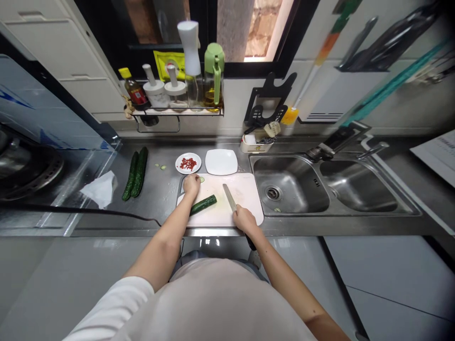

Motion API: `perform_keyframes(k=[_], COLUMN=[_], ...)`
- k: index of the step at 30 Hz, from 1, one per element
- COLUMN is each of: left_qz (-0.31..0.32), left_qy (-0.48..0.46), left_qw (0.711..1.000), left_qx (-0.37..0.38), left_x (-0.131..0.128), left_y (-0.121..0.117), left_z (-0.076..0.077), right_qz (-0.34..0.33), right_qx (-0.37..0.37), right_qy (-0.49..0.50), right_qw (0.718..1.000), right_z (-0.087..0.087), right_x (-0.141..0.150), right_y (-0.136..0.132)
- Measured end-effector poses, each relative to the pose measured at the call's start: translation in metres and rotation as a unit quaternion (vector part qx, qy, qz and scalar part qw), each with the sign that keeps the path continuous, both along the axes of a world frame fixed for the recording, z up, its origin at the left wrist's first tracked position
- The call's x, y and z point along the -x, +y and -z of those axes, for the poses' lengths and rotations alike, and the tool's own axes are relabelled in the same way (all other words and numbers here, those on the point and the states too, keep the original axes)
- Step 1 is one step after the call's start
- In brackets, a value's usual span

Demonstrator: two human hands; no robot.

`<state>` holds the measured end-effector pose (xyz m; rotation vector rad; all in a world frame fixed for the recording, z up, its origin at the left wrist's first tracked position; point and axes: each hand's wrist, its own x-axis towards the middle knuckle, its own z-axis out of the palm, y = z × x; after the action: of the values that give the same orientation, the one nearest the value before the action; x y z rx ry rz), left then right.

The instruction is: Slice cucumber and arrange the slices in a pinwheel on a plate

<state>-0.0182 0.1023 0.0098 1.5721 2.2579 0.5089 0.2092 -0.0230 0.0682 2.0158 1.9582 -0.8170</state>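
Note:
My right hand (245, 219) is wrapped round the handle of a kitchen knife (229, 197), its blade pointing up and left over the white cutting board (245, 189). Near the board's top left corner is my left hand (192, 184), fingers curled together. Whatever those fingers hold, if anything, is hidden. A pale green cucumber slice (202, 180) lies right beside the fingertips. Lower on the board rests a length of dark green cucumber (204, 205), cut at its right end and partly hidden behind my left forearm.
Behind the board stand a white plate of chopped red pieces (188, 164) and a square white plate (221, 162). Two whole cucumbers (135, 173), small green scraps (163, 167) and a crumpled white tissue (101, 188) lie leftward. A double sink (291, 184) adjoins the board's right side.

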Motion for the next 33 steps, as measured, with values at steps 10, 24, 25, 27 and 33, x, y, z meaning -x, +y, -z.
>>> perform_keyframes(k=[10, 24, 25, 27, 33], left_qz=[-0.060, 0.146, 0.155, 0.172, 0.197], left_qy=[-0.056, -0.017, -0.014, -0.011, -0.006], left_qw=[0.996, 0.978, 0.977, 0.975, 0.972], left_qx=[-0.026, -0.147, -0.146, -0.142, -0.131], left_x=[-0.001, -0.015, -0.015, -0.016, -0.021], left_y=[-0.017, -0.106, -0.109, -0.114, -0.120], left_z=[-0.008, -0.009, -0.009, -0.008, -0.005], right_qz=[0.001, 0.011, 0.013, 0.018, 0.019], right_qx=[-0.010, -0.045, -0.046, -0.048, -0.054], right_qy=[-0.003, 0.011, 0.011, 0.013, 0.043], right_qw=[1.000, 0.999, 0.999, 0.999, 0.997], right_z=[0.002, -0.009, -0.011, -0.014, -0.020], right_x=[0.000, 0.004, 0.004, 0.006, 0.009], right_y=[-0.001, -0.024, -0.025, -0.027, -0.030])
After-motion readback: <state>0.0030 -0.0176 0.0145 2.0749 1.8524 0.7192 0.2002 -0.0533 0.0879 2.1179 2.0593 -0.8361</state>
